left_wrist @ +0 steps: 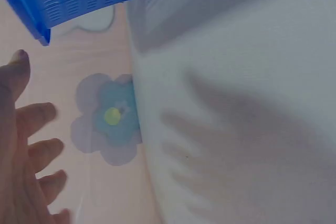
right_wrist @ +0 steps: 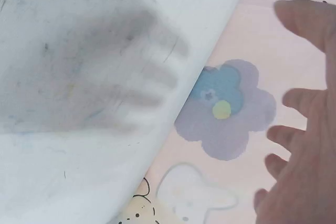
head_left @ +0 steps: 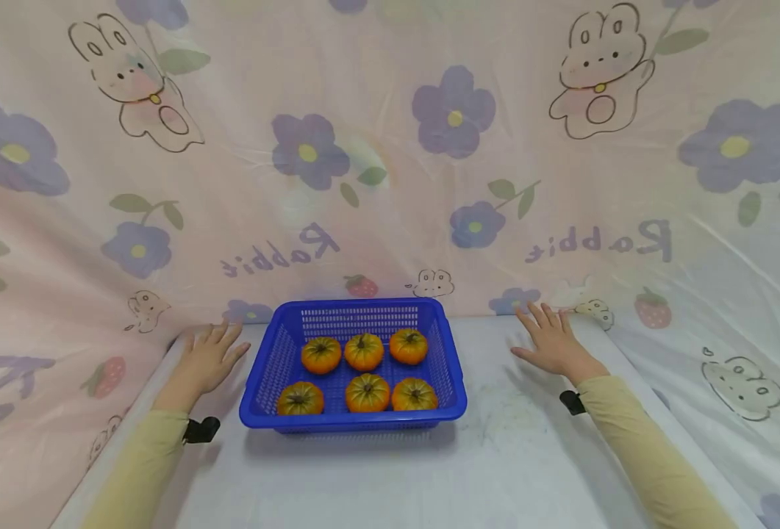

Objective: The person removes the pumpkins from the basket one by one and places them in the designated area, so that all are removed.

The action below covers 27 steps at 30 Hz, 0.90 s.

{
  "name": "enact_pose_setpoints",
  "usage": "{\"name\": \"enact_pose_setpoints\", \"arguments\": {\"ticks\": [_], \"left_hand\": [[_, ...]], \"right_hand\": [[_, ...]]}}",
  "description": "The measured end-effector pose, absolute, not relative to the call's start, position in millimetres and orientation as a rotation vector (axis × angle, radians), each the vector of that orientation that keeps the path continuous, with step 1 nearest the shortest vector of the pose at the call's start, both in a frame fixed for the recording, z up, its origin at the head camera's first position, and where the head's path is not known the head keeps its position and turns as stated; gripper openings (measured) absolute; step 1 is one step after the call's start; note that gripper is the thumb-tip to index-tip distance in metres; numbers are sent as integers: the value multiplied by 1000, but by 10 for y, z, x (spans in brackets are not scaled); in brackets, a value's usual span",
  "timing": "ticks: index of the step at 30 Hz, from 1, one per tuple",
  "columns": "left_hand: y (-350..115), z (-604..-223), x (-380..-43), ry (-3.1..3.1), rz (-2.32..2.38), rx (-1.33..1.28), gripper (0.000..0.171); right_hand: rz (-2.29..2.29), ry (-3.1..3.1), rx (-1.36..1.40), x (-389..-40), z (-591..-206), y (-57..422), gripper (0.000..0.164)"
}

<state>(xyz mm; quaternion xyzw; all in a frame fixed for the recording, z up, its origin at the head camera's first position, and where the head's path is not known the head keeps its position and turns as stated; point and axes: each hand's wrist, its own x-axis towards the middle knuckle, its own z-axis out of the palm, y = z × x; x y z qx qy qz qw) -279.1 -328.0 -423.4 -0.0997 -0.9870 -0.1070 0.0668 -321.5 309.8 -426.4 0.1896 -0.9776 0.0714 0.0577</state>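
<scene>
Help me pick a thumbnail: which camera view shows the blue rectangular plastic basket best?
The head view: it alone shows the whole blue rectangular plastic basket. Left wrist catches only part of its slotted wall, cut off at the top; right wrist, at most a blue sliver, top right.

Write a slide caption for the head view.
Six pumpkins in a blue basket on a white table, between an open left hand and an open right hand.

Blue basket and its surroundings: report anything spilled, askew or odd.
Nothing looks spilled: all six small pumpkins sit inside the blue basket. Odd: the "Rabbit" lettering on the backdrop reads backwards, and faint smudges mark the white table right of the basket.
</scene>
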Motion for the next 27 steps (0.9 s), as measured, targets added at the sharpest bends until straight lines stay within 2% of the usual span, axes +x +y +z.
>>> {"name": "enact_pose_setpoints", "arguments": {"ticks": [6, 12, 20, 27], "left_hand": [[-3287, -4128, -2766, -2965, -584, -354, 62], [-3306, -4054, -2708, -2966, -801, -352, 61], [-3346, -4003, -2675, -2958, -1021, -327, 64], [-3356, -3924, -2645, -2942, -1316, -362, 65]], "right_hand": [[284, -2939, 672, -3233, -4247, 3146, 70], [582, -3023, 712, -3223, -4196, 3193, 60], [1007, -3126, 547, -3166, -4070, 3182, 59], [1433, -3113, 531, -3147, -3942, 3195, 52]]}}
